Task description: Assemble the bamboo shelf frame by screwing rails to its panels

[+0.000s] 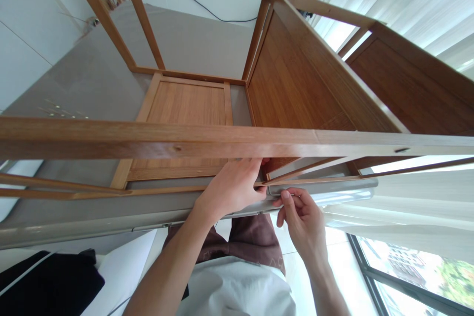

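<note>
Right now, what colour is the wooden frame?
The frame is orange-brown, best seen in head view.

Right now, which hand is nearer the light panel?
Left. The left hand reaches in at the frame, just right of the light panel; the right hand is farther right.

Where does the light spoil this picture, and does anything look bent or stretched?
In the head view, daylight bleaches the curtain and the window; glare streaks the table edge at right; the wooden frame looks stretched toward the picture's sides, probably by the lens; the black item at lower left shows little detail.
</note>
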A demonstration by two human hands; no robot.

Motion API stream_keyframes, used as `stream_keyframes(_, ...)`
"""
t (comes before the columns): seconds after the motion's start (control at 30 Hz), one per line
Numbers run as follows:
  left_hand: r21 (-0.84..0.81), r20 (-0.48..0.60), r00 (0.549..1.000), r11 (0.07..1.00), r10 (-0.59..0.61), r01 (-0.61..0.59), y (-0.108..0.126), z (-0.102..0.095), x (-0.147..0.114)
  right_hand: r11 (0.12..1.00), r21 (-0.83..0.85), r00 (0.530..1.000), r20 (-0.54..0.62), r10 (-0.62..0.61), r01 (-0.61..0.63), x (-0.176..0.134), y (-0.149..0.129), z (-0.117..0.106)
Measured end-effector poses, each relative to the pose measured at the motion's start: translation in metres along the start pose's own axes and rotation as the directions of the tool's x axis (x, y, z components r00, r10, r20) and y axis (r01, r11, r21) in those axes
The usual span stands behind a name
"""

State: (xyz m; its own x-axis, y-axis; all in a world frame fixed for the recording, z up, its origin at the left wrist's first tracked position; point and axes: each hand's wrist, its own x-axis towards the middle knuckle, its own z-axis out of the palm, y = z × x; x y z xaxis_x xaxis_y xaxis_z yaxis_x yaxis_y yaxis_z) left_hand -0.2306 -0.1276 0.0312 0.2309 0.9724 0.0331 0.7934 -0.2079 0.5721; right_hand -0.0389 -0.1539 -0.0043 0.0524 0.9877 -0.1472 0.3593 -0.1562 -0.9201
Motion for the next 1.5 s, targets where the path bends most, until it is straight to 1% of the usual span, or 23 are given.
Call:
stream_keyframes(0.1, -0.002, 0.005, 1.0, 1.0, -0.004, 0.004, 0.0, 0.0, 0.0, 0.99, 0.108, 0.995, 0.046, 0.091, -0.096, 0.002, 0.002, -0.002)
stream_keyframes(0.23, -0.006, 0.009, 1.0, 1.0, -0.02, 0.02, 0.001, -0.001, 0.0, 0.916, 0.304, 0.966, 0.078, 0.249, -0.26, 0.002, 0.004, 0.002)
stream_keyframes(0.3, -0.007, 0.009, 1.0, 1.0, -0.023, 0.023, 0.001, -0.001, 0.0, 0.896, 0.341, 0.959, 0.078, 0.273, -0.283, 0.001, 0.008, 0.004)
stream_keyframes(0.33, -0.009, 0.009, 1.0, 1.0, -0.021, 0.021, 0.001, -0.001, 0.0, 0.899, 0.345, 0.962, 0.076, 0.261, -0.271, 0.0, 0.009, 0.006)
stream_keyframes(0.43, -0.015, 0.013, 1.0, 1.0, -0.019, 0.019, 0.001, -0.002, 0.0, 0.923, 0.33, 0.98, 0.068, 0.188, -0.2, -0.001, 0.013, 0.009)
stream_keyframes(0.53, -0.008, 0.016, 1.0, 1.0, -0.024, 0.025, 0.001, -0.002, -0.001, 0.947, 0.282, 0.988, 0.045, 0.145, -0.152, -0.003, 0.01, 0.01)
stream_keyframes(0.63, 0.002, 0.016, 1.0, 1.0, -0.02, 0.02, 0.001, -0.002, -0.001, 0.99, 0.124, 0.997, -0.028, 0.076, -0.072, -0.008, 0.003, 0.011)
stream_keyframes(0.7, 0.008, 0.014, 1.0, 1.0, -0.017, 0.017, 0.0, -0.001, -0.001, 0.999, -0.04, 0.996, -0.085, -0.03, 0.026, -0.012, 0.0, 0.011)
stream_keyframes(0.77, 0.013, 0.01, 1.0, 1.0, -0.015, 0.015, -0.001, 0.0, 0.0, 0.964, -0.215, 0.979, -0.093, -0.179, 0.156, -0.013, 0.001, 0.011)
stream_keyframes(0.83, 0.013, 0.013, 1.0, 1.0, -0.01, 0.01, -0.001, 0.001, 0.0, 0.885, -0.362, 0.94, -0.061, -0.335, 0.291, -0.012, 0.005, 0.01)
stream_keyframes(0.9, 0.008, 0.019, 1.0, 1.0, -0.006, 0.006, -0.001, 0.001, 0.0, 0.8, -0.455, 0.892, -0.027, -0.452, 0.391, -0.009, 0.009, 0.009)
stream_keyframes(0.97, 0.006, 0.02, 1.0, 1.0, -0.008, 0.008, -0.002, 0.001, 0.0, 0.741, -0.502, 0.857, -0.001, -0.516, 0.445, -0.006, 0.011, 0.008)
stream_keyframes(1.03, 0.009, 0.017, 1.0, 1.0, -0.01, 0.01, -0.002, 0.001, 0.0, 0.706, -0.517, 0.835, 0.03, -0.549, 0.484, -0.004, 0.011, 0.007)
stream_keyframes(1.1, 0.013, 0.012, 1.0, 1.0, -0.008, 0.008, -0.003, 0.002, -0.001, 0.691, -0.518, 0.824, 0.051, -0.564, 0.505, -0.003, 0.01, 0.007)
stream_keyframes(1.27, 0.008, 0.006, 1.0, 1.0, -0.004, 0.004, -0.003, 0.002, 0.0, 0.71, -0.508, 0.836, 0.035, -0.548, 0.487, -0.004, 0.006, 0.008)
stream_keyframes(1.43, 0.004, 0.013, 1.0, 1.0, -0.011, 0.011, -0.003, 0.002, 0.001, 0.689, -0.509, 0.821, 0.064, -0.567, 0.516, -0.002, 0.007, 0.008)
stream_keyframes(1.5, 0.001, 0.017, 1.0, 1.0, -0.018, 0.018, -0.002, 0.002, 0.001, 0.689, -0.511, 0.824, 0.074, -0.561, 0.514, -0.002, 0.006, 0.007)
